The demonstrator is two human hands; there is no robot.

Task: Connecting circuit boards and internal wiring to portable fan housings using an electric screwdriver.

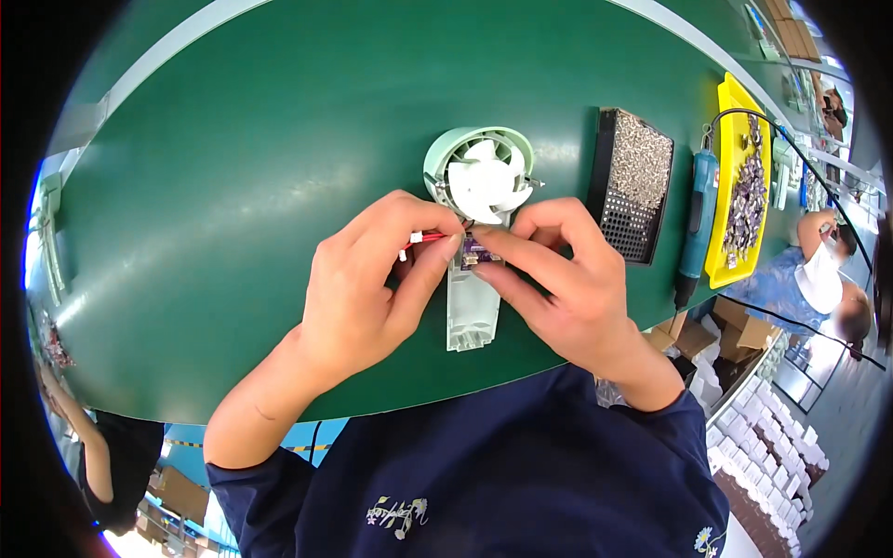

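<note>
Head view, only one we have. We see a handheld fan lying flat on the green counter, at centre: pale green round housing, white blades facing up, white handle pointing back toward the person.

Left hand: grip clenched on a thin red wire, pinched between thumb and forefinger just left of the fan's neck. A small white end shows at the wire's left tip.

Right hand: grip grasping a small purple circuit board, thumb and forefinger closed on it right where the handle meets the housing. Board sits on top of the open handle; we cannot tell whether it is seated or only held there. Both hands nearly touch each other over the neck.

Right of the fan, apart from it: a black perforated tray with small silvery screws in it. Beyond that a teal electric screwdriver lies on the counter, cable running off its far end. Further right, a yellow tray of small purple-grey parts.

Counter edge, right: cardboard boxes and rows of white pieces below. Another person in blue is at the far right, another at lower left.
</note>
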